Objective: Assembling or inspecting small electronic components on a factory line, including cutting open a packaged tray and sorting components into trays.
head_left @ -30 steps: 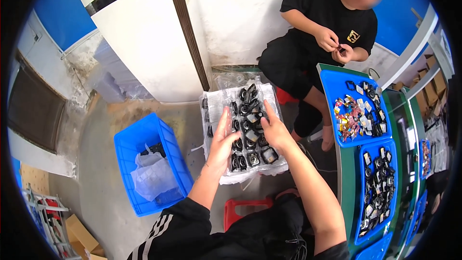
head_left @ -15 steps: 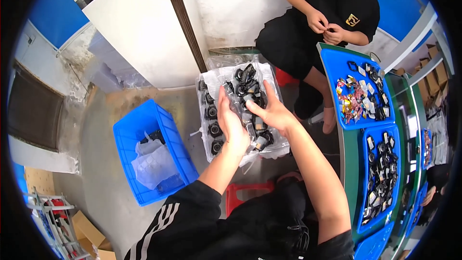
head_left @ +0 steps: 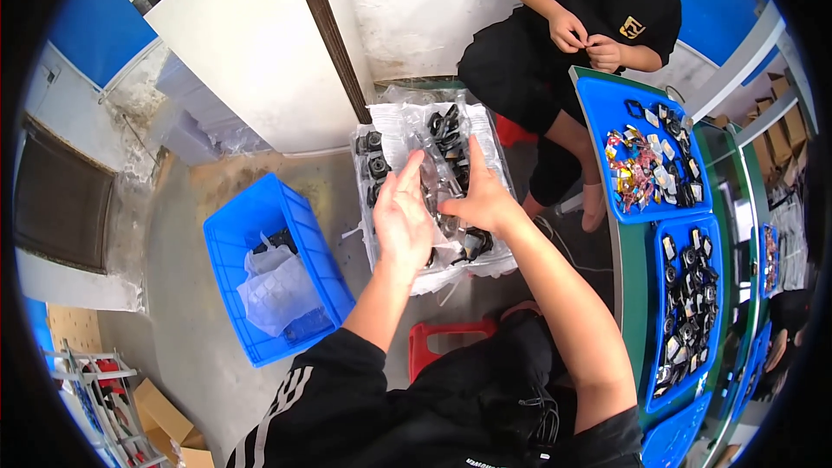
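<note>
A white tray (head_left: 485, 264) lined with clear plastic holds several small black parts (head_left: 448, 128). My left hand (head_left: 402, 212) and my right hand (head_left: 477, 195) are raised above it, palms facing each other. Between them they hold a clear plastic bag (head_left: 436, 182) with something inside; what is inside I cannot make out. The fingers of both hands are partly spread around the bag.
A blue crate (head_left: 276, 269) with a white plastic bag stands on the floor at left. Blue trays (head_left: 607, 100) of small parts lie on a green table at right. Another person (head_left: 589, 22) sits behind the tray, hands together. A red stool (head_left: 429, 342) is below me.
My hands were down among the black parts in the tray; now both are lifted with the clear bag between them. The view has tilted closer to the tray.
</note>
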A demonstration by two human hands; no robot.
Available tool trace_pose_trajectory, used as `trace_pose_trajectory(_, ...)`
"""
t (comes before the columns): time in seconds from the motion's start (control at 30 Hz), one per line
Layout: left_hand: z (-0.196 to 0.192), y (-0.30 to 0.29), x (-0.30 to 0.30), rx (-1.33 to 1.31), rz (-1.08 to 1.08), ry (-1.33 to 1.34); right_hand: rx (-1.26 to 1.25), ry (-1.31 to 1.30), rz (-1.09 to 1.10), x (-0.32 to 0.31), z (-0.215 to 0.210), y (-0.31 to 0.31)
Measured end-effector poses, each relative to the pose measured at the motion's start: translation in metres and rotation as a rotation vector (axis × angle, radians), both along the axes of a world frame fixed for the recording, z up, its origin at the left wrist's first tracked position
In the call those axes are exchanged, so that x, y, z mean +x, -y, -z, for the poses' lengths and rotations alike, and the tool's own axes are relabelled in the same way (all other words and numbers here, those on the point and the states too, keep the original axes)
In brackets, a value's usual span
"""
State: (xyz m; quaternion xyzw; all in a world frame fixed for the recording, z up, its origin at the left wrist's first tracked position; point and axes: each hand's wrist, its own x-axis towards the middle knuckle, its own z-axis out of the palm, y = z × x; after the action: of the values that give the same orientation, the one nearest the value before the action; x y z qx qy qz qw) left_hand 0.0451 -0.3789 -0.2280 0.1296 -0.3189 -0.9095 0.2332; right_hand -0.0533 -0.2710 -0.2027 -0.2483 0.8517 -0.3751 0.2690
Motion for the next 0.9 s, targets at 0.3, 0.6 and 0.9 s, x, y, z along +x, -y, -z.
trace_pose_trajectory(0.3,0.047,-0.002,0.097,-1.840,-0.040,0.527,0.035,0.112,0.000,-0.004,-0.008,0.005)
trace_pose_trajectory(0.6,0.035,0.080,0.118,-2.118,-0.134,0.330,0.054,0.101,0.003,-0.005,-0.005,0.003)
trace_pose_trajectory(0.9,0.012,0.012,0.085,-1.909,0.014,0.084,0.068,0.076,0.023,-0.004,-0.010,0.004)
